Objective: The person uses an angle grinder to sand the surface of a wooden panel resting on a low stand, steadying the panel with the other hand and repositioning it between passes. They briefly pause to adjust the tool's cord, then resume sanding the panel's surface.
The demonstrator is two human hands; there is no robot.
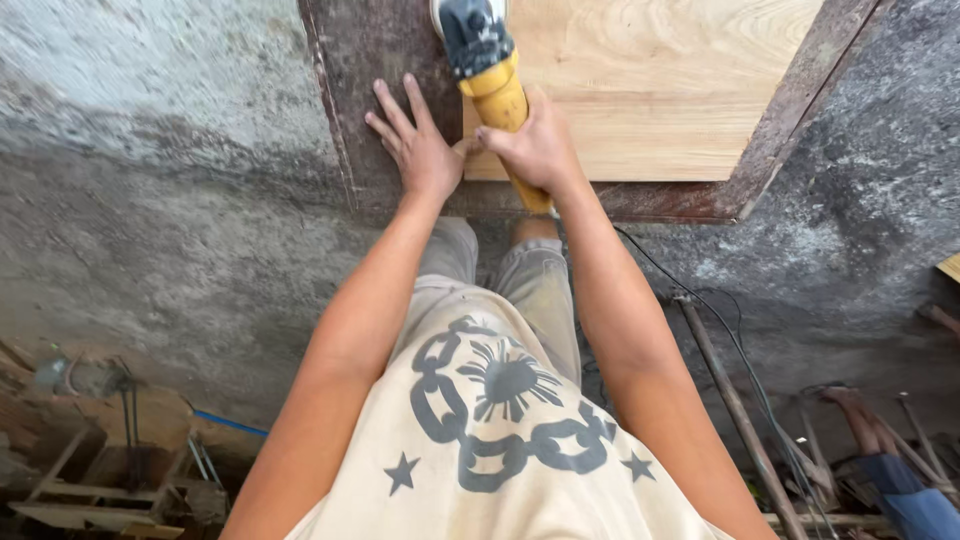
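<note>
Two hands are set at the near edge of a dark frame [372,120] round a pale wood panel [650,90]. Bare concrete floor [180,220] is left open to the left. Left hand [418,148] is laid flat, fingers spread, on the frame. Right hand [535,148] is clamped on a yellow angle grinder [492,85], w/ its head over the panel, just beside the left hand.
</note>
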